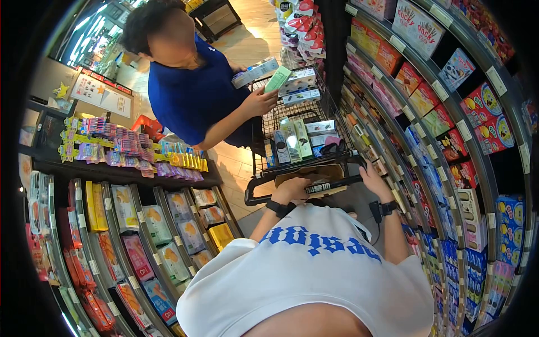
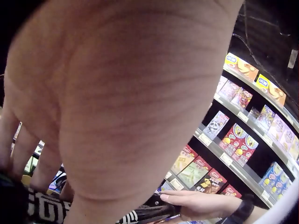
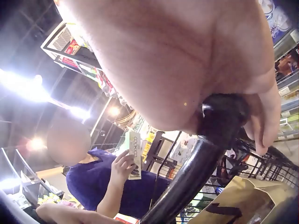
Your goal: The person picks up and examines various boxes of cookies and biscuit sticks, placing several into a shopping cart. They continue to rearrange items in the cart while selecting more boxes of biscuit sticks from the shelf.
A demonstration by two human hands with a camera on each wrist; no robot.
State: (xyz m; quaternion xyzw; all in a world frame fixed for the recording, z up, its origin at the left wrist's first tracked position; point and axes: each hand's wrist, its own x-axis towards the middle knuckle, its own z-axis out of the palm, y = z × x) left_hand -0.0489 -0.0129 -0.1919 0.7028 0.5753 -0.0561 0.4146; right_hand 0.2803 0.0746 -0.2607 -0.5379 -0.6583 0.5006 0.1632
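A black shopping cart (image 1: 262, 121) with a wire basket stands in front of me. My left hand (image 1: 292, 190) grips the cart handle (image 1: 342, 182) near its middle, beside the printed label. In the left wrist view, the thumb lies in front of the bar and the fingers pass behind it. My right hand (image 1: 375, 178) holds the handle's right corner; in the right wrist view its palm lies on the black bar (image 3: 187, 179) and its fingers (image 3: 266, 126) bend down past it. Several slim boxes (image 1: 303, 137) and a brown paper bag (image 3: 238, 200) are in the cart.
Across the cart, a person in a blue shirt (image 1: 185, 84) holds a green box (image 1: 277, 80) and a pale box (image 1: 255, 73). Shelves of boxed snacks (image 1: 438, 106) curve along the right. Racks of packaged goods (image 1: 140, 253) stand at left, below hanging small packets (image 1: 120, 140).
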